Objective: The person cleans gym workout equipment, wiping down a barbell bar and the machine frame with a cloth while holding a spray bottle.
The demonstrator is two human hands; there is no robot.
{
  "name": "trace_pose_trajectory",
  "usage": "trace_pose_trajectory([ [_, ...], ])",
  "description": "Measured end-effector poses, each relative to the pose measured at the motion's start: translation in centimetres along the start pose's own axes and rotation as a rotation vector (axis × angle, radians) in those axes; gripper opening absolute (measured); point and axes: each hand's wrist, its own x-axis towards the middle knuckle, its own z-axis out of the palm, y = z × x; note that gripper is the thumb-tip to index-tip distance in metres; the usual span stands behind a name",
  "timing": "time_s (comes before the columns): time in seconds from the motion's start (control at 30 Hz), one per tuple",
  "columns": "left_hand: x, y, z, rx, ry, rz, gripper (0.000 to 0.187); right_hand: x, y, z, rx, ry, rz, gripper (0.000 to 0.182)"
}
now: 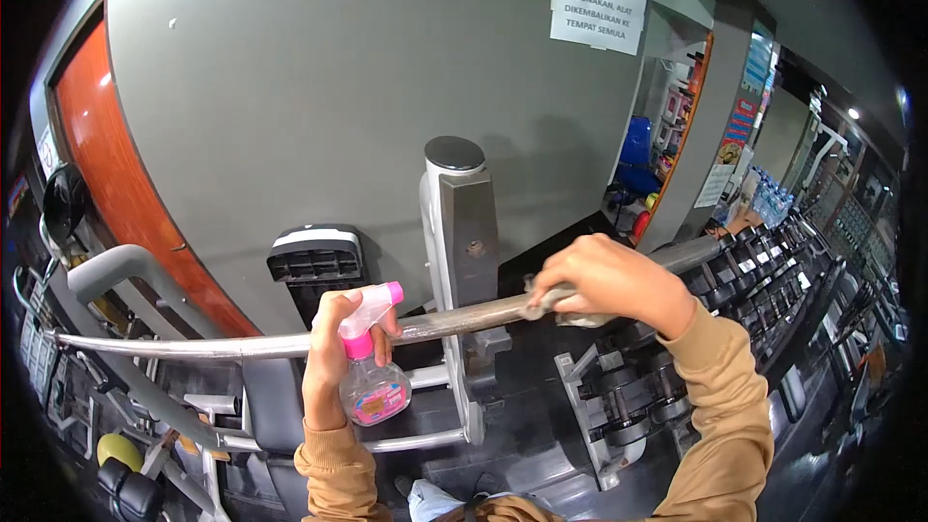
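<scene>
Right hand had a soft, limp cloth pinched on the stiff, slick-looking bar, approx. 3 o'clock of the post. Left hand, fingers closed on a light plastic spray bottle by its neck.

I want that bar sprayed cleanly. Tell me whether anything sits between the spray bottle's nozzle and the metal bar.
Nothing visible does. The left hand holds the spray bottle right at the metal bar, its pink nozzle just in front. The right hand presses a cloth onto the bar farther along, clear of the nozzle.
</scene>
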Motion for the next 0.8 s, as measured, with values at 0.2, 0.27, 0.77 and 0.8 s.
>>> trace_pose_trajectory([
  [0.2,0.2,0.6,2.2,0.097,0.035,-0.018,0.053,-1.9,-2.1,1.3,-0.043,0.174,0.097,0.021],
  [0.27,0.5,0.5,2.9,0.060,0.028,-0.030,0.051,-0.6,-2.8,4.0,0.017,0.345,-0.029,0.021],
  [0.77,0.7,-0.3,2.9,0.059,-0.065,-0.022,0.054,-5.2,-6.8,7.9,0.137,0.789,0.367,0.025],
  [0.8,0.7,-0.4,2.9,0.079,-0.065,-0.006,0.054,-4.9,-7.1,9.2,0.179,0.960,0.401,0.026],
])
